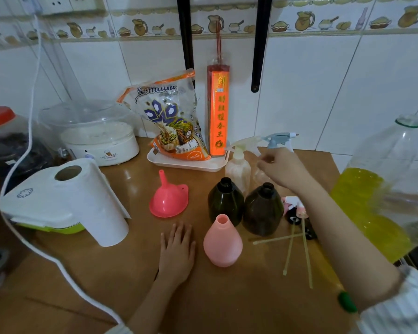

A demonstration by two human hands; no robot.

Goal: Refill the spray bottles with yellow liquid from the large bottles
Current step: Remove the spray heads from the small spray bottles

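Left hand (177,247) lies flat on the worktop (227,297), fingers straight and spread, near the front edge, just left of the pink bottle (222,241). It holds nothing.

Right hand (279,168) is reaching toward the back of the worktop, over a clear bottle (257,174) that wears a blue sprayer (279,138). Fingers are bent; we cannot tell whether they grip the bottle neck or only hover at it.

Beside that bottle, to its left, stands a pale bottle (237,168) with a whitish sprayer (241,143). In front of these, two dark bottles (225,201) (263,209) stand uncapped, side by side. The pink bottle, also uncapped, stands just in front of them.

A pink funnel (168,198) sits mouth down, spout up, left of the dark bottles.

Loose sprayers with long dip tubes (297,239) lie to the right of the dark bottles, partly under the right forearm.

Large bottle (381,189) at the right edge, cap off, yellow liquid filling its lower part.

Back edge: a white tray (191,165) holding a rice bag (171,116) and an incense pack (219,112). Left side: a paper roll (89,201).
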